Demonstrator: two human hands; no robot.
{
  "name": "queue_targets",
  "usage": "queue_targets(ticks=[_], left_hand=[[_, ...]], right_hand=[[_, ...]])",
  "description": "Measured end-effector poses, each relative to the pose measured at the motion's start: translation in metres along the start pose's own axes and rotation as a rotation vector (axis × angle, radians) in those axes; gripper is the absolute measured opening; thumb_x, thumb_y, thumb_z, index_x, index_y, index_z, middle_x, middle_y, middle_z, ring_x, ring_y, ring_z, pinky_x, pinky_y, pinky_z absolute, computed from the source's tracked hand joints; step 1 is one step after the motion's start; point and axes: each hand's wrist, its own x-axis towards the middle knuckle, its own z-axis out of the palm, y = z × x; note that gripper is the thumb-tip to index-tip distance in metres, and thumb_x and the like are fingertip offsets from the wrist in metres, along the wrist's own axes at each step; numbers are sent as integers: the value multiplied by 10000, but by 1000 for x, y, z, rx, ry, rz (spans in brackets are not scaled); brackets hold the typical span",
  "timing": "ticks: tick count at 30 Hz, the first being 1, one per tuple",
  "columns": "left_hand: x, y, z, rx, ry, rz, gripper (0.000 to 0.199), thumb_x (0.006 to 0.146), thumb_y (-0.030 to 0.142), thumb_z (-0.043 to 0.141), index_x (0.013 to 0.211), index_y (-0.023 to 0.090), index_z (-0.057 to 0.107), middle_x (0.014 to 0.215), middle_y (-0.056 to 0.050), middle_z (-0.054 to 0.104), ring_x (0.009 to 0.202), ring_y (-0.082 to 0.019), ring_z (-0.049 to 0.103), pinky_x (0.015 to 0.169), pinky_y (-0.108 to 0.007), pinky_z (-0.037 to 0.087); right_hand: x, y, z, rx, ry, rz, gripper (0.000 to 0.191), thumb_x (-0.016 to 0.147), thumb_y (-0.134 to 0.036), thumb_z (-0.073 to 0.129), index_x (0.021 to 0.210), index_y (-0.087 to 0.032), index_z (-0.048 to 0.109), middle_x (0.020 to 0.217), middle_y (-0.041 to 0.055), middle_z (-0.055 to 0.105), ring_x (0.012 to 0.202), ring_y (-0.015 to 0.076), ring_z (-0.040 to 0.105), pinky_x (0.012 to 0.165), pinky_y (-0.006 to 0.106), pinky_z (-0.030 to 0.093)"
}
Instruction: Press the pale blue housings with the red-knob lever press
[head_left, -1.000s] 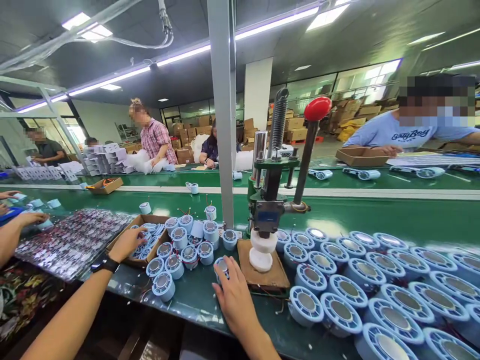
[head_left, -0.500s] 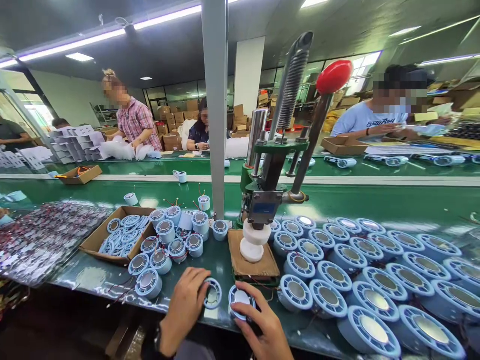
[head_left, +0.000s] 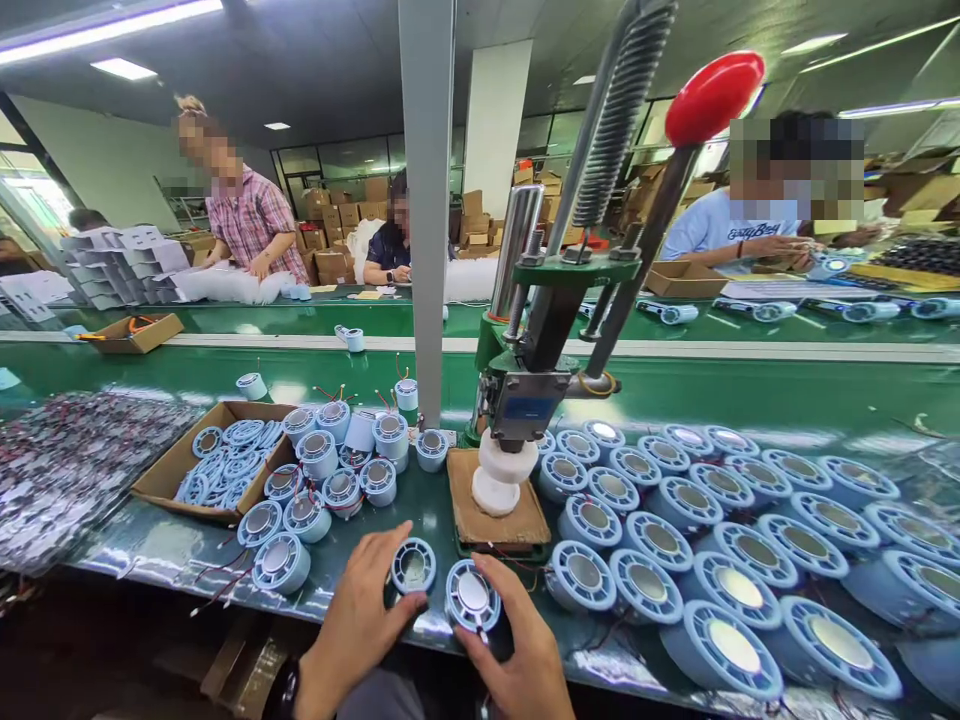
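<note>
Left hand (head_left: 367,600) is no longer reaching into the one box (head_left: 259,512) like 1 s ago; it's pinching one ring (head_left: 427,546). Right hand (head_left: 521,640) is pinching one unit (head_left: 473,592). Both parts are facing up, side by side, in front of one press (head_left: 525,405).

A light-blue spoked ring (head_left: 430,570), open-centred, tilts just left of a round light-blue housing (head_left: 472,592) whose silver disc faces up, by the counter's (head_left: 424,505) near edge.
</note>
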Motion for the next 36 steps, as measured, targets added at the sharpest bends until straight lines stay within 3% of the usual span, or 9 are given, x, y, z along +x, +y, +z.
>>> queue_targets(ticks=[3,9,18,22,26,30,33,35,36], left_hand=[[0,16,16,-85,122,-6,697,821,323,726,1456,225,457,1249,-133,658,1134,-301,634,987,-457,546],[2,42,47,-68,153,-16,817,696,127,703,1458,246,436,1229,-110,648,1144,-305,624,981,-452,549],[-2,39,57,-31,204,-40,812,719,144,695,1472,271,419,1289,-119,610,1173,-326,608,957,-463,556],[-8,34,63,-1,187,13,754,827,181,645,1515,285,356,1366,-138,567,1226,-330,576,996,-493,534],[-14,29,75,-16,223,-4,754,900,216,587,1565,288,238,1415,-162,515,1276,-331,539,1020,-517,515],[-18,18,90,-14,162,37,693,973,261,485,1589,237,168,1491,-188,447,1368,-318,473,1069,-502,484],[-19,9,95,-3,127,71,635,995,275,444,1580,201,207,1558,-172,388,1435,-298,404,1121,-474,445],[-19,7,93,-24,102,48,610,995,305,453,1560,176,265,1561,-168,391,1441,-293,397,1145,-462,422],[-19,8,91,-39,86,26,604,991,329,461,1548,165,295,1552,-171,405,1433,-296,410,1147,-465,418]], right_hand=[[1,-8,8,-61,87,42,487,867,-201,581,1344,-159,496,1218,108,671,1082,223,695,889,306,603],[-1,-11,19,-47,159,96,482,834,-129,507,1315,-144,524,1183,100,694,1014,194,720,841,273,612],[-12,-6,28,28,153,207,481,852,-168,543,1333,-138,543,1249,115,668,1079,211,700,880,278,603],[-9,-8,29,101,124,281,676,864,-217,604,1498,-140,383,1230,111,679,1061,207,707,864,257,605],[-6,-9,24,31,68,166,611,873,-173,578,1471,-162,454,1252,109,668,1084,212,698,899,273,599],[2,-7,-5,-138,-151,-23,699,800,-46,436,1486,-175,458,1347,106,608,1179,214,651,932,292,593],[39,-15,-57,-239,-320,-166,824,723,-65,496,1532,-188,390,1408,116,555,1196,249,638,894,309,615],[92,-28,-105,-323,-240,-251,775,767,-109,577,1518,-192,408,1438,127,520,1247,275,599,941,371,600],[126,-36,-130,-362,-124,-300,707,805,-145,611,1491,-180,446,1432,134,521,1281,286,569,984,415,573]])
